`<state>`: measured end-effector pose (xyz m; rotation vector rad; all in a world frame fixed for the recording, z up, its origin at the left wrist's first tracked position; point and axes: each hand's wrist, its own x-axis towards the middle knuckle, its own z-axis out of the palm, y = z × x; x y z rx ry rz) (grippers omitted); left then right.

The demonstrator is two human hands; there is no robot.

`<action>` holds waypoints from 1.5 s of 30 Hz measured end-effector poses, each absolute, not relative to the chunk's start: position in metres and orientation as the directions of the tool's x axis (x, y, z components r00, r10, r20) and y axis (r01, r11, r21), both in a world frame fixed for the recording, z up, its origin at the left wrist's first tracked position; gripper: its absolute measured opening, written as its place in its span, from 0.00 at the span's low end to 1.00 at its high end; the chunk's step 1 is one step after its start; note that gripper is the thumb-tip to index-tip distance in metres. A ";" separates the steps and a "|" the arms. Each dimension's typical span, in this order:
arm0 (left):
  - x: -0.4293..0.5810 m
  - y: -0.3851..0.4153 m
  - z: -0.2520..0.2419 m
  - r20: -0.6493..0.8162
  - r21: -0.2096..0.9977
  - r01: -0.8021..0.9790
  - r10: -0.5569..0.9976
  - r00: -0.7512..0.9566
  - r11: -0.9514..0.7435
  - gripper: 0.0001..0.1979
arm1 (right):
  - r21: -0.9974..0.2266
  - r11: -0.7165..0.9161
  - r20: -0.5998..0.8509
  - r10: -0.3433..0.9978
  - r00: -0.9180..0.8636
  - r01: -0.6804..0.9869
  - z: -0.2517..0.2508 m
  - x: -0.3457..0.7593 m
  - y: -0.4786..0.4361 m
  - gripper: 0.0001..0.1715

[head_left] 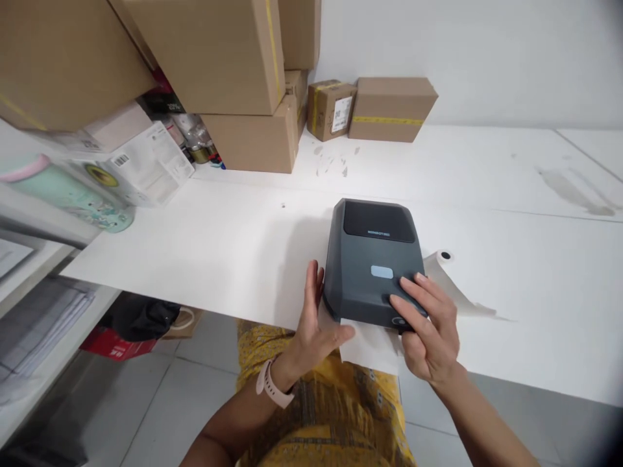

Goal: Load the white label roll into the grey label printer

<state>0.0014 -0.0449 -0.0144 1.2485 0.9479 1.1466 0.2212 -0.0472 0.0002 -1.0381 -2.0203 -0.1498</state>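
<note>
Mint bottle standing at left end of tabletop. Left hand flanking dark machine, grip spreading apart, thumb crossing paper sheet. Machine sitting at tabletop's near edge, long axis running from near edge toward far edge, lettering facing upward at far end, paper end pointing nearward. Right hand resting fingers on near right corner; cannot tell whether grip is clamping. Paper roll lying just beside, strip trailing right.

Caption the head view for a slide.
Left hand and right hand at a dark device, white paper jutting from its front.
</note>
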 end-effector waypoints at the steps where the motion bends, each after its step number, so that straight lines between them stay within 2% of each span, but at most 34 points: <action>1: 0.002 -0.043 -0.012 0.070 0.992 -0.118 0.980 0.188 -0.048 0.53 | -0.286 0.631 0.728 0.632 -0.264 0.721 -0.004 0.219 -0.049 0.37; 3: 0.004 -0.037 -0.006 0.079 0.995 -0.080 0.986 0.148 -0.068 0.47 | -0.347 0.585 0.725 0.663 -0.186 0.733 -0.013 0.215 -0.053 0.34; 6: 0.007 -0.026 0.005 0.074 0.997 -0.015 0.992 0.104 -0.072 0.46 | -0.405 0.522 0.716 0.692 -0.095 0.751 -0.025 0.210 -0.058 0.34; 8: 0.009 -0.020 0.009 0.059 0.998 -0.034 0.991 0.119 -0.055 0.46 | -0.438 0.523 0.725 0.686 -0.057 0.731 -0.030 0.207 -0.059 0.34; 11: 0.011 -0.017 0.009 0.050 0.994 -0.100 0.989 0.139 -0.036 0.46 | -0.455 0.579 0.779 0.627 -0.013 0.676 -0.033 0.203 -0.055 0.33; 14: 0.011 -0.018 0.004 0.073 0.990 -0.130 0.990 0.121 -0.057 0.46 | -0.417 0.621 0.846 0.533 0.033 0.664 -0.034 0.198 -0.046 0.31; 23: 0.016 -0.014 -0.002 0.188 0.977 -0.123 0.977 0.103 -0.175 0.43 | -0.353 0.655 0.932 0.307 0.191 0.668 -0.044 0.184 -0.023 0.32; 27: 0.008 -0.023 -0.003 0.148 0.987 -0.076 0.981 0.124 -0.140 0.44 | -0.363 0.662 0.912 0.396 0.106 0.655 -0.041 0.192 -0.027 0.29; 30: -0.008 -0.051 -0.005 0.051 0.997 0.050 0.998 0.021 -0.053 0.45 | -0.377 0.679 0.900 0.428 0.076 0.630 -0.033 0.196 -0.032 0.30; 32: -0.017 -0.072 -0.006 -0.051 0.994 0.097 0.997 -0.059 0.056 0.31 | -0.410 0.681 0.886 0.456 0.087 0.606 -0.028 0.195 -0.035 0.30; 33: -0.020 -0.081 -0.006 -0.133 0.987 0.085 0.991 -0.006 0.133 0.23 | -0.432 0.676 0.874 0.477 0.093 0.597 -0.025 0.195 -0.036 0.31; 34: -0.021 -0.087 -0.006 -0.234 0.972 0.064 0.966 0.109 0.228 0.21 | -0.452 0.667 0.861 0.499 0.096 0.592 -0.022 0.194 -0.037 0.31; 37: -0.014 -0.092 -0.006 -0.424 0.892 0.064 0.781 0.459 0.447 0.30 | -0.485 0.633 0.827 0.556 0.081 0.604 -0.014 0.194 -0.038 0.31; 39: -0.003 -0.086 -0.005 -0.448 0.876 0.093 0.728 0.519 0.473 0.32 | -0.490 0.607 0.807 0.588 0.061 0.626 -0.008 0.195 -0.037 0.32; 45: 0.013 -0.076 0.007 -0.421 0.886 0.086 0.716 0.557 0.455 0.33 | -0.508 0.556 0.736 0.677 -0.004 0.658 0.007 0.197 -0.036 0.33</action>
